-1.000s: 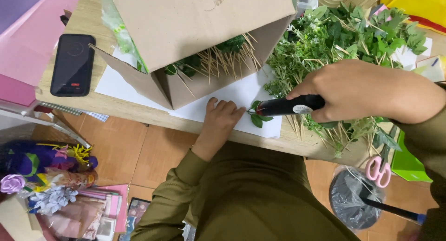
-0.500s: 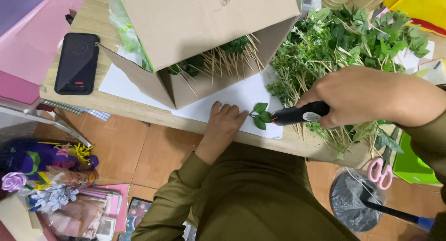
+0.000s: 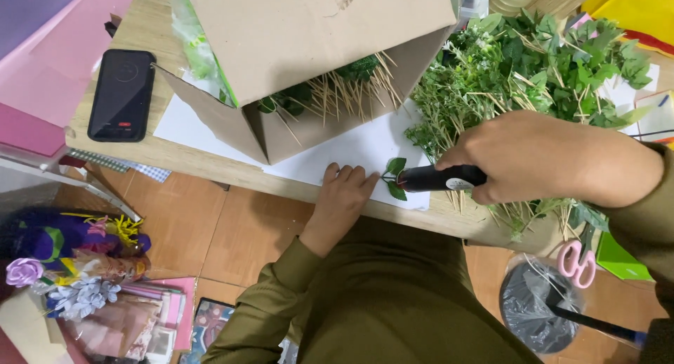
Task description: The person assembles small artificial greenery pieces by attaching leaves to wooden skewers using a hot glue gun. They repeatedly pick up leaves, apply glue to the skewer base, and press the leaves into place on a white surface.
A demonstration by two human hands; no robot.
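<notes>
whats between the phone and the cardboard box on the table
Bare wooden table and a corner of the white paper sheet lie between the black phone and cardboard box, in the head view.

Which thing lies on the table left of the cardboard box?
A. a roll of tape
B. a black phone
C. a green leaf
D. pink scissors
B: the black phone lies flat on the table left of the box; the scissors hang at the right, below the table edge.
</notes>
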